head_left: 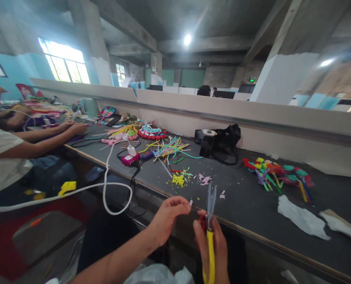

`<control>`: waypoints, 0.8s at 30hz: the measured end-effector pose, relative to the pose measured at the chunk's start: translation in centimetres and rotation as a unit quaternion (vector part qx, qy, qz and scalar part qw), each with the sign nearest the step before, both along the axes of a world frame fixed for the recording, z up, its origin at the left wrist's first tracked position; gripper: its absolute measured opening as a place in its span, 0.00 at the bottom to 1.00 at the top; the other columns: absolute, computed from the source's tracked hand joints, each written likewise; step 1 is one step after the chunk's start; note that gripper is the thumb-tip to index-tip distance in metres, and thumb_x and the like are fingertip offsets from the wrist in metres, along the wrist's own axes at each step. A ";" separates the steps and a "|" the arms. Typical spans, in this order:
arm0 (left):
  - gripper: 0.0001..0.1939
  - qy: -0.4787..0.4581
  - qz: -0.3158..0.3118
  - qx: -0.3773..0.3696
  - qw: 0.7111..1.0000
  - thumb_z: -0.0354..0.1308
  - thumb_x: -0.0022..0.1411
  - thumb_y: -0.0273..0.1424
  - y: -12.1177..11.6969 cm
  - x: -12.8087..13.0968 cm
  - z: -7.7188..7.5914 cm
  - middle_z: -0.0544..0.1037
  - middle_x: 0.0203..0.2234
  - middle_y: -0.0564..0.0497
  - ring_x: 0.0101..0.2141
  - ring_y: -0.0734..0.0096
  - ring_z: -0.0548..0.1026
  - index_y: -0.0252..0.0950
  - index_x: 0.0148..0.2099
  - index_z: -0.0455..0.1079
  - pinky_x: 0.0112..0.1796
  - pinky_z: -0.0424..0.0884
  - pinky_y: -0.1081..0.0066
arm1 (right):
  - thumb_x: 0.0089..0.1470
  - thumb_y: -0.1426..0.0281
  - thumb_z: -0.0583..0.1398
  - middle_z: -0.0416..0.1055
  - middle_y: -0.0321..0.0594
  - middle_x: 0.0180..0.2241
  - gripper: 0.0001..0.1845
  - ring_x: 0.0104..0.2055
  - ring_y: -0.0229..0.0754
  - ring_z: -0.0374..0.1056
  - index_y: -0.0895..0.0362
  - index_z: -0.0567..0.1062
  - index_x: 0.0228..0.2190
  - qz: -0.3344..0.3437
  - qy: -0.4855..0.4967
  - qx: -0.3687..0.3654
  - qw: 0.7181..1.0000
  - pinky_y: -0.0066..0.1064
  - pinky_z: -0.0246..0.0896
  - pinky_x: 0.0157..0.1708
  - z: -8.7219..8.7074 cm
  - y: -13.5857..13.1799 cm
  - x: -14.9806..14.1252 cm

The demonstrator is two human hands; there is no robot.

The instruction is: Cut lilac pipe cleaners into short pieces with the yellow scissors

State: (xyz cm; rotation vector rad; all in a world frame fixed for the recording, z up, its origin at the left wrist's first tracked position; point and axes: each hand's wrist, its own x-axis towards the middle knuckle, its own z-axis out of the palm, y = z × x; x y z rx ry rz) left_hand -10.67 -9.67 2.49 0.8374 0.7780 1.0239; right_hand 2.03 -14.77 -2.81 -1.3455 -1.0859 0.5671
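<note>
Just off the table's front edge, my left hand (170, 215) is closed in a pinch. A small pale pink snippet (191, 202) sticks out between its thumb and forefinger. My right hand (212, 244) is wrapped around yellow-handled scissors (211, 244), whose blades point up and stand slightly apart. Something red shows behind the scissors at the fingers; what it is I cannot make out. On the table beyond the hands lie a pile of yellow snippets (178, 180) and a pile of pale pink snippets (204, 179). A few pale bits (222, 194) lie right of the blades.
Colourful pipe-cleaner-like stems (174, 148) lie behind the snippets. A magenta power adapter (130, 159) and a looping white cable (106, 189) are at left. A black bag (225, 142), bright fuzzy flowers (270, 171) and crumpled white paper (301, 219) lie right. A co-worker's arms (48, 142) reach in from the left.
</note>
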 end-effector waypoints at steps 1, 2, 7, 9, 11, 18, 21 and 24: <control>0.05 -0.008 0.011 0.001 1.000 0.66 0.47 0.29 0.0 0.0 0.3 0.73 0.21 0.55 0.24 0.78 0.67 0.33 0.27 0.73 0.30 0.62 0.76 | 0.50 0.55 0.61 0.74 0.37 0.27 0.19 0.25 0.38 0.69 0.56 0.75 0.38 0.016 -0.014 -0.006 1.000 0.25 0.64 0.26 -0.5 -0.2 -0.2; 0.05 -0.013 0.020 0.001 1.000 0.66 0.46 0.29 0.0 0.1 0.5 0.72 0.21 0.55 0.24 0.78 0.67 0.33 0.27 0.73 0.30 0.62 0.76 | 0.49 0.56 0.61 0.75 0.37 0.28 0.18 0.26 0.39 0.70 0.56 0.75 0.37 0.031 -0.027 -0.014 0.999 0.25 0.65 0.27 -0.9 -0.5 -0.4; 0.07 -0.020 0.039 0.005 0.999 0.67 0.46 0.31 -0.2 0.6 0.9 0.72 0.21 0.55 0.24 0.78 0.67 0.33 0.26 0.72 0.30 0.62 0.75 | 0.50 0.57 0.60 0.75 0.38 0.31 0.15 0.30 0.40 0.72 0.55 0.75 0.34 0.049 -0.041 -0.031 0.998 0.25 0.66 0.32 -2.2 -1.3 -1.5; 0.08 -0.016 0.033 0.001 0.999 0.67 0.46 0.32 -0.2 0.7 0.9 0.71 0.21 0.54 0.23 0.77 0.67 0.33 0.26 0.72 0.28 0.61 0.75 | 0.51 0.56 0.60 0.75 0.38 0.30 0.15 0.30 0.40 0.72 0.55 0.75 0.33 0.053 -0.042 -0.025 0.997 0.26 0.65 0.33 -2.2 -1.4 -1.8; 0.09 -0.009 0.029 0.000 1.000 0.67 0.46 0.32 -0.1 0.7 0.8 0.71 0.21 0.54 0.23 0.76 0.67 0.33 0.27 0.72 0.27 0.60 0.74 | 0.52 0.54 0.59 0.75 0.38 0.30 0.17 0.30 0.41 0.72 0.55 0.75 0.32 0.054 -0.045 -0.021 0.997 0.26 0.65 0.32 -2.1 -1.4 -1.9; 0.06 0.010 0.045 0.023 0.999 0.66 0.47 0.30 -0.1 0.9 0.6 0.72 0.21 0.54 0.24 0.77 0.67 0.32 0.27 0.73 0.31 0.61 0.75 | 0.51 0.49 0.58 0.75 0.37 0.28 0.21 0.28 0.41 0.72 0.54 0.76 0.30 0.028 -0.046 -0.023 0.998 0.26 0.65 0.30 -2.0 -1.4 -1.8; 0.06 0.002 0.049 0.017 0.999 0.66 0.46 0.29 -0.2 1.2 0.5 0.72 0.20 0.55 0.24 0.78 0.66 0.33 0.26 0.73 0.30 0.61 0.76 | 0.51 0.48 0.58 0.75 0.37 0.27 0.22 0.28 0.41 0.72 0.54 0.76 0.30 0.022 -0.048 -0.028 0.998 0.26 0.66 0.30 -2.0 -1.4 -1.9; 0.06 -0.008 0.051 0.008 0.999 0.66 0.46 0.30 -0.2 1.5 0.3 0.71 0.19 0.55 0.22 0.78 0.65 0.33 0.25 0.72 0.29 0.61 0.76 | 0.51 0.48 0.57 0.76 0.37 0.27 0.23 0.27 0.41 0.72 0.54 0.77 0.30 0.013 -0.053 -0.025 0.998 0.25 0.66 0.31 -2.2 -1.3 -1.8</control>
